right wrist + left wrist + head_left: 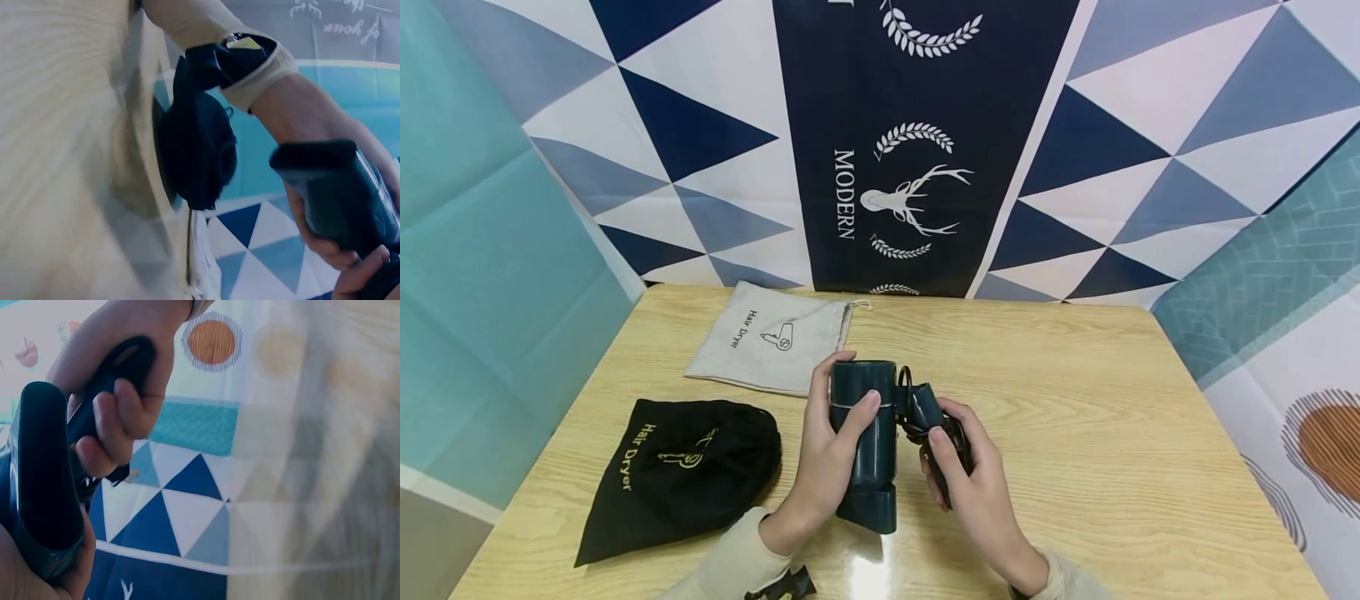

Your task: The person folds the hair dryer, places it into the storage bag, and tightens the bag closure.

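Note:
A dark teal hair dryer is held up off the table, its barrel gripped by my left hand with the thumb across the front. My right hand grips a bundled black cord beside the dryer's short folding handle. A loop of cord stands up between barrel and handle. In the left wrist view the barrel's open end faces the camera, and the right fingers curl round the black bundle. The right wrist view shows the dryer barrel in the left hand.
On the wooden table, a black drawstring pouch marked "Hair Dryer" lies at the left. Behind it is a flat grey pouch with the same words. A patterned cloth hangs along the table's back edge.

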`<state>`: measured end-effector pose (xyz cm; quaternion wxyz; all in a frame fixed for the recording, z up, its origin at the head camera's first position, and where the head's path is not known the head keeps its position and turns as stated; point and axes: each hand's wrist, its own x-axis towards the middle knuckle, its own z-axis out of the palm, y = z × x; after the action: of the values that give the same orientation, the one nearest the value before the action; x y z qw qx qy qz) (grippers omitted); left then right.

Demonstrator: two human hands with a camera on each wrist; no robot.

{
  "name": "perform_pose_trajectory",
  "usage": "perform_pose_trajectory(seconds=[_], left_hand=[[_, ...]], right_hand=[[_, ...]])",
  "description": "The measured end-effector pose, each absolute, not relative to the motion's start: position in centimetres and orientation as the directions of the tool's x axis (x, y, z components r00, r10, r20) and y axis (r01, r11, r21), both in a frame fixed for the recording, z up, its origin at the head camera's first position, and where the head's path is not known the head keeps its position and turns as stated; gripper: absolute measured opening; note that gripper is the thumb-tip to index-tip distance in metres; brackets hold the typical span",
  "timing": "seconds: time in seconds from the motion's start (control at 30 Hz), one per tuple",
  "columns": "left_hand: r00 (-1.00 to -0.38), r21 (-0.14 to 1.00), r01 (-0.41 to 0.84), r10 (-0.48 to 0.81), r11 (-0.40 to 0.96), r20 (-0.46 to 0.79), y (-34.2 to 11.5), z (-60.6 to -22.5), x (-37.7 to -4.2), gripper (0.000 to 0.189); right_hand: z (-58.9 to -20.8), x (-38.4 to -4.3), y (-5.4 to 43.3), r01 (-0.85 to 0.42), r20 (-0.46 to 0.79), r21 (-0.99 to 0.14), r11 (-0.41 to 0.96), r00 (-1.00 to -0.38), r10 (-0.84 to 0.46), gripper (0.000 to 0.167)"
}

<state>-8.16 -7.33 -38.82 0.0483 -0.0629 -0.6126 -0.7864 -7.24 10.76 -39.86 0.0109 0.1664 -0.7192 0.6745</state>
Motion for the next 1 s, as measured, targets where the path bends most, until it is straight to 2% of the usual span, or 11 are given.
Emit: perform_pose_trajectory(seconds=[0.13,0.3,0.47,0.63,0.8,1.0], left_hand=[[-0.985,0.95,0.17,-0.035,-0.261,0.167,-6.8,-39.4,-7.8,0.047],[-0.978,0.935,0.208,-0.071,-0.286,0.195,-5.7,-40.1,-7.3,0.046],[-0.965,0.919,0.262,-0.074,-0.294,0.251,-5.1,-40.2,-6.8,0.049],[-0.966,0.923,0.259,-0.049,-0.284,0.255,-5.0,-40.0,-6.7,0.052],[-0.977,0.941,0.208,-0.024,-0.265,0.21,-5.5,-39.7,-7.0,0.05],[-0.982,0.951,0.189,-0.02,-0.243,0.19,-6.9,-38.8,-7.9,0.048]], right_hand=[[-40.2,-6.7,10.0,-0.241,0.236,-0.97,0.006,-0.954,-0.182,0.028],[-40.2,-5.5,9.3,-0.15,0.15,-0.989,-0.004,-0.986,-0.07,0.027],[-40.2,-4.4,8.8,-0.108,0.108,-0.994,-0.033,-0.994,0.016,0.03],[-40.4,-4.3,8.7,-0.106,0.105,-0.993,-0.042,-0.994,0.04,0.029],[-40.3,-4.8,9.2,-0.109,0.11,-0.994,-0.03,-0.993,-0.037,0.03],[-39.2,-6.3,10.4,-0.09,0.095,-0.995,-0.033,-0.958,-0.269,0.036]])
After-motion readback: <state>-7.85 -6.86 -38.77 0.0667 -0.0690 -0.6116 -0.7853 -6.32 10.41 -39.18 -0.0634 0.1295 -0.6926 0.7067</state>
